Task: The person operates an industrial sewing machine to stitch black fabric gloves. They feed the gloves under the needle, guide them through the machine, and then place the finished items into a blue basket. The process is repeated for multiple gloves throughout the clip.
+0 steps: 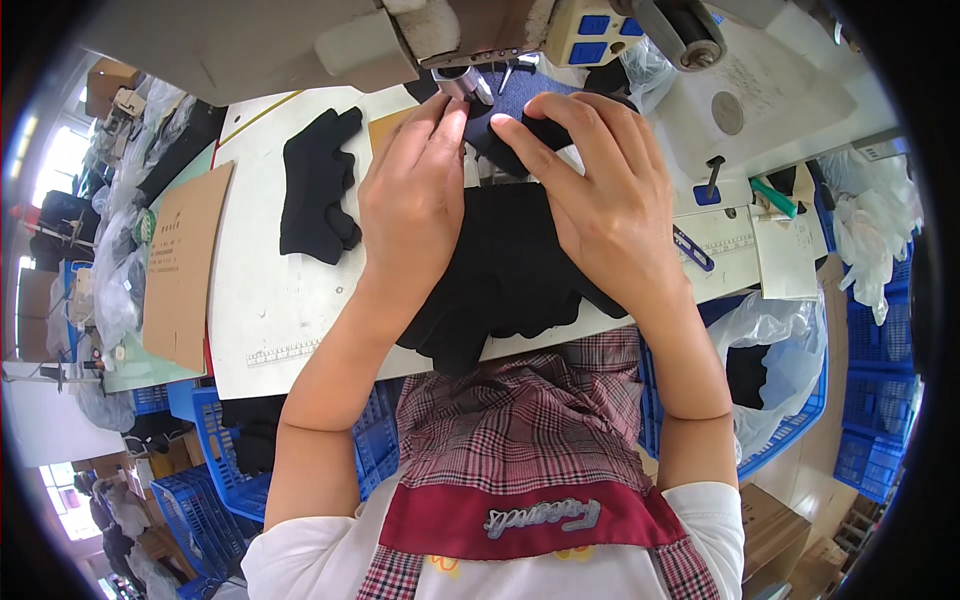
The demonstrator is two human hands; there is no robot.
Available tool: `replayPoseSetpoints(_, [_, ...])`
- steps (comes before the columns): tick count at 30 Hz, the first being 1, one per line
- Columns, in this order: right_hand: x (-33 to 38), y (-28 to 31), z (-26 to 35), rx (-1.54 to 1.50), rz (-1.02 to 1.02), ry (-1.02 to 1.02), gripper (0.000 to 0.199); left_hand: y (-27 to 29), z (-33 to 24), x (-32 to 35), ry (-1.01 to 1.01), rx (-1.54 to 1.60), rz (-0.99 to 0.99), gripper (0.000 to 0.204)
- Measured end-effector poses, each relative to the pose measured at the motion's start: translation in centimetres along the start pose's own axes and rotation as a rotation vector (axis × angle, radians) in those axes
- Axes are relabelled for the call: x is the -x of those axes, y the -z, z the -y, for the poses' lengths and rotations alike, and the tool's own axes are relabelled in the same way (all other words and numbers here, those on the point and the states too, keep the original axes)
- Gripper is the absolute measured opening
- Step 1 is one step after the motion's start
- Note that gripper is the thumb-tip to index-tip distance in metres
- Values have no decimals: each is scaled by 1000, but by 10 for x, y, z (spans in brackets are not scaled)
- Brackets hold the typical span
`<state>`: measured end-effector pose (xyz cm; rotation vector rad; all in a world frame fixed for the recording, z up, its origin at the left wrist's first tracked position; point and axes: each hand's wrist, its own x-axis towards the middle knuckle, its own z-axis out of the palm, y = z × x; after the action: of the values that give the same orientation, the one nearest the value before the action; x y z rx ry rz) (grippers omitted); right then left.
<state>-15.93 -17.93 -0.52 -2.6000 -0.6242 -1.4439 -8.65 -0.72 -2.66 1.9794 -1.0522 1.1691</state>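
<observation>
At the sewing machine (480, 50), a dark navy-black fabric piece (500, 150) lies under the metal presser area (463, 85). My left hand (415, 195) has its thumb and fingers together at the fabric's left edge, tips close to the metal part; what they pinch is partly hidden. My right hand (615, 190) grips the cloth from the right, thumb and forefinger on it. Below both hands, a black garment stack (510, 255) spreads over the table's near edge toward my lap. Another folded black piece (318, 190) lies on the table, left of my left hand.
The white table (270, 310) carries a cardboard sheet (185, 270) on its left. On the right are a purple cutter (693, 248), a green-handled tool (774, 198) and a machine post (714, 175). Blue baskets (225, 450) stand below; a plastic-lined basket (790, 430) is at right.
</observation>
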Motion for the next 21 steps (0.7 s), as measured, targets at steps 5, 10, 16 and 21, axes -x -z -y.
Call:
replayPoseSetpoints(5, [1, -2, 0, -14, -31, 12, 37, 3, -9, -5, 46, -50, 53, 24])
replayPoseSetpoints(10, [0, -3, 4, -5, -40, -26, 48, 2, -7, -7, 49, -88, 78, 18])
replayPoseSetpoints(16, [-1, -9, -4, 28, -109, 17, 36, 3, -13, -13, 81, -141, 151, 14])
replayPoseSetpoints(21, [-1, -16, -9, 19, -149, 9, 30, 5, -15, -19, 149, -170, 228, 10])
